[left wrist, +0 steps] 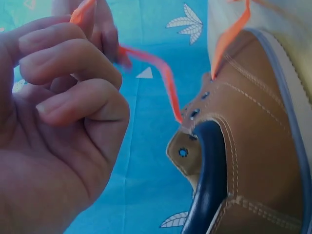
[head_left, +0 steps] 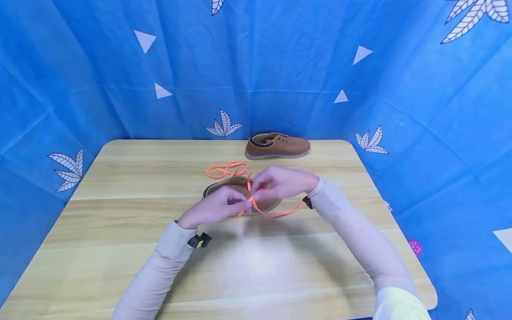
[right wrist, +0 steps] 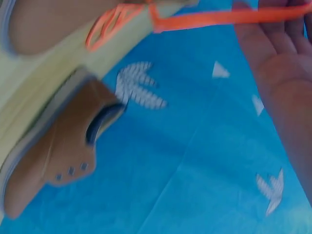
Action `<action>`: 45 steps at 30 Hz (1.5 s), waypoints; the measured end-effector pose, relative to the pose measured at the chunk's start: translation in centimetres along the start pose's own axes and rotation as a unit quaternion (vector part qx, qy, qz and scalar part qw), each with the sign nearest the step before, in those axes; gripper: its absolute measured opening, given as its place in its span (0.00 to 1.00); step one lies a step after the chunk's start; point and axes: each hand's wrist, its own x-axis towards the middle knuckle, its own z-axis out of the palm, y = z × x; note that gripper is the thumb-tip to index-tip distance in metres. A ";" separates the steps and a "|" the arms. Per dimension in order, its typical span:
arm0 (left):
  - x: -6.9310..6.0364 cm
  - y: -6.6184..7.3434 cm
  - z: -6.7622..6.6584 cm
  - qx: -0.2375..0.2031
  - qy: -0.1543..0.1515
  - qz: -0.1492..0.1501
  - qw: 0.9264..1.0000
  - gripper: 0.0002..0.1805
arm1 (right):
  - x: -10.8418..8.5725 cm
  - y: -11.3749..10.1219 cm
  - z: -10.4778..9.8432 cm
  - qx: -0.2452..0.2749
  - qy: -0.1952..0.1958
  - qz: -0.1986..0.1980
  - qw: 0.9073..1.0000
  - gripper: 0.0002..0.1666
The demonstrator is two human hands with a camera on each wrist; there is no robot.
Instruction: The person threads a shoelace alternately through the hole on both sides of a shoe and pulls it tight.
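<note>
A brown lace-up shoe (head_left: 236, 183) lies on the table under both hands, partly covered by them. An orange shoelace (left wrist: 168, 80) runs through some of its eyelets; others show bare in the left wrist view. My left hand (head_left: 216, 206) pinches the lace between thumb and fingertips, with its other fingers curled. Close beside it, above the shoe, my right hand (head_left: 282, 182) also pinches the lace at its fingertips. A free length of lace hangs toward the right wrist. The right wrist view shows only part of that hand, with lace crossing its fingers.
A second brown shoe (head_left: 294, 146) without a lace stands at the table's back edge. Another orange lace (head_left: 230, 172) lies loosely looped behind the near shoe. The wooden table (head_left: 132, 209) is bordered by a blue patterned curtain (head_left: 280, 53).
</note>
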 end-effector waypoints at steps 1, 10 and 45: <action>0.0 -0.1 0.0 0.006 -0.002 0.004 1.000 0.14 | 0.2 -0.2 0.1 0.006 -0.016 -0.001 1.000 0.08; 0.1 -0.4 0.0 0.051 0.000 0.019 0.999 0.12 | 1.0 -0.4 0.7 -0.020 -0.025 0.023 0.999 0.05; 1.8 -3.8 0.6 0.224 0.146 -0.051 0.962 0.06 | 0.3 1.6 6.8 -0.367 0.178 -0.013 0.913 0.01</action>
